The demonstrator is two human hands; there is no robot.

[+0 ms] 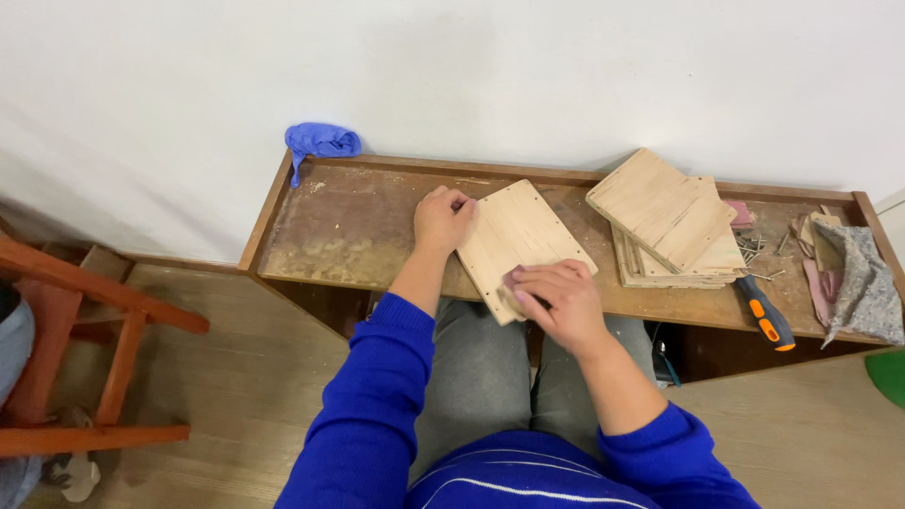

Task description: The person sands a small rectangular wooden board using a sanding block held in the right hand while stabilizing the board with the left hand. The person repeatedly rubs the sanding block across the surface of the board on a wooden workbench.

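Note:
A pale rectangular plywood panel (518, 236) lies at an angle on a low wooden bench (349, 226), its near corner hanging over the front edge. My left hand (443, 219) presses down on the panel's far left corner. At the near edge, my right hand (558, 300) holds a small reddish piece of sandpaper (514, 277) against the panel.
A stack of similar plywood panels (669, 221) sits to the right, with loose nails (754, 250), an orange-and-black handled tool (765, 313), sandpaper scraps and a grey cloth (863, 283). A blue rag (320, 141) lies at the bench's far left corner. An orange wooden chair (85, 349) stands left.

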